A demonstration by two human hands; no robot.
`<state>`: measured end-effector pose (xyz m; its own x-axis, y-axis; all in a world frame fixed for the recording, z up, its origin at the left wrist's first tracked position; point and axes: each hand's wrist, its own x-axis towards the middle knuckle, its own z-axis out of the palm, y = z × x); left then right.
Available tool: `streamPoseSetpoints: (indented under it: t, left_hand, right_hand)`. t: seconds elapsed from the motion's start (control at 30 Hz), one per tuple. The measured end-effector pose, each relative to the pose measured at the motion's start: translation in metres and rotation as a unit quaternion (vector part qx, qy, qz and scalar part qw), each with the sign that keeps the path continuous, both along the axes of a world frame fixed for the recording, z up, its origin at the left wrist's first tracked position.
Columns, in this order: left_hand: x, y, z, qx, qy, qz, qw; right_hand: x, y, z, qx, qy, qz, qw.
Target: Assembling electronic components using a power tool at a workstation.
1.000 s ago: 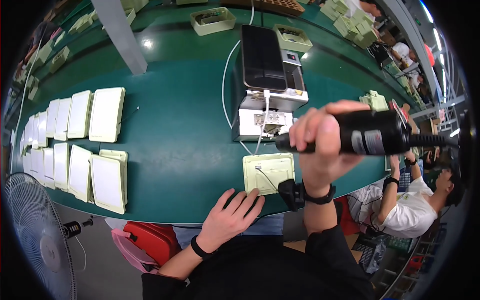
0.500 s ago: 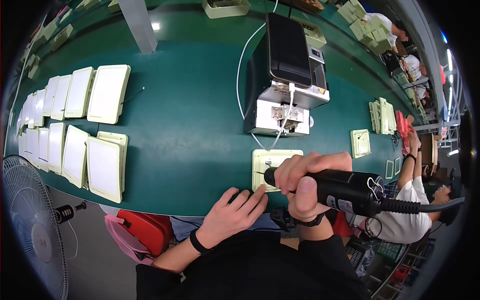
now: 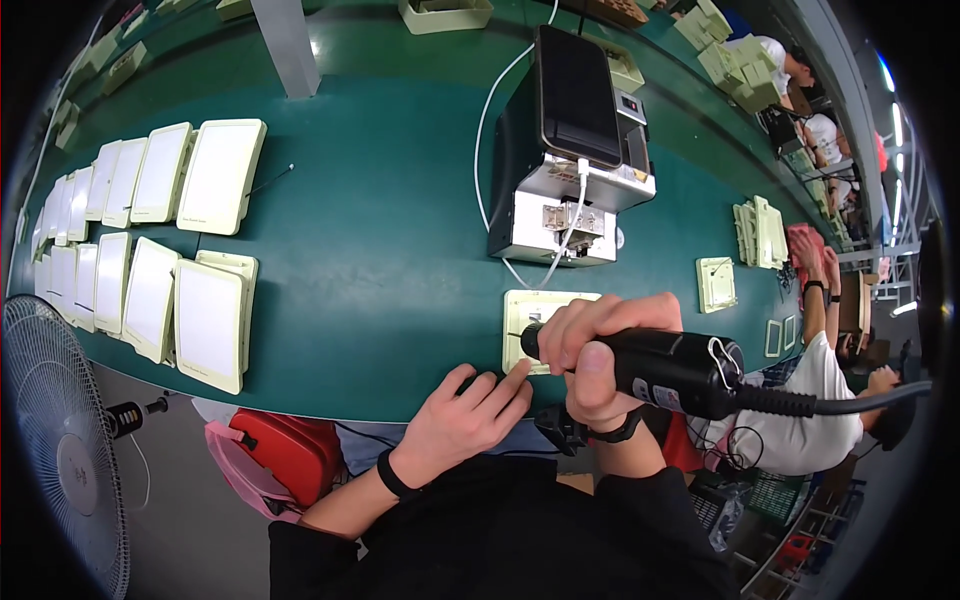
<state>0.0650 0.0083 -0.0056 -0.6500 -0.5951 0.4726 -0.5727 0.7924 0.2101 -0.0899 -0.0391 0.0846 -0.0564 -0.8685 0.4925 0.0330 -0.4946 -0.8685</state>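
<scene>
My right hand (image 3: 605, 350) is wrapped around a black electric screwdriver (image 3: 675, 372), its cord trailing off to the right. The nose of the tool points left, over a pale green plastic housing (image 3: 513, 325) at the table's near edge. Much of that housing is hidden under the hand and the tool, and the bit's tip cannot be made out. My left hand (image 3: 468, 415) rests with fingers apart and slightly bent, the index fingertip at the housing's near edge. Nothing is held in it.
Behind the housing stands a black and silver machine (image 3: 555, 215) with a phone (image 3: 578, 95) on top and a white cable. Two rows of white-faced panels (image 3: 208, 320) lie left. More housings (image 3: 716, 285) and a co-worker (image 3: 800, 410) are at right; a fan (image 3: 70, 460) stands lower left.
The screwdriver and my right hand have shifted slightly left and up in the picture. My left hand stays by the housing. The whole view has moved a little.
</scene>
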Motion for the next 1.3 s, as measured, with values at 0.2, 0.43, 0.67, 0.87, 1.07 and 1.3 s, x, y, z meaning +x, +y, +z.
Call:
streamPoseSetpoints:
  t: [0.2,0.43,0.67,0.87,1.07,1.3]
  left_hand:
    - [0.001,-0.003,0.018,0.112,0.046,-0.015,0.993]
    - [-0.004,-0.008,0.013,0.138,0.076,0.043,0.987]
    - [-0.01,-0.013,0.01,0.169,0.112,0.06,0.977]
    - [-0.011,-0.013,0.013,0.16,0.122,0.073,0.977]
    - [-0.014,-0.011,0.01,0.151,0.115,0.069,0.979]
    - [-0.018,-0.009,0.011,0.156,0.118,0.083,0.977]
  right_hand:
    - [-0.024,-0.02,0.048,-0.166,-0.084,-0.046,0.981]
    - [-0.013,-0.068,0.051,-0.087,-0.027,-0.199,0.976]
    - [-0.034,-0.029,0.045,-0.105,-0.073,-0.119,0.985]
    - [-0.064,0.046,0.035,-0.06,-0.085,-0.097,0.99]
    - [-0.071,0.071,0.023,0.009,-0.062,-0.082,0.995]
    - [-0.065,0.062,0.008,0.005,-0.02,-0.097,0.995]
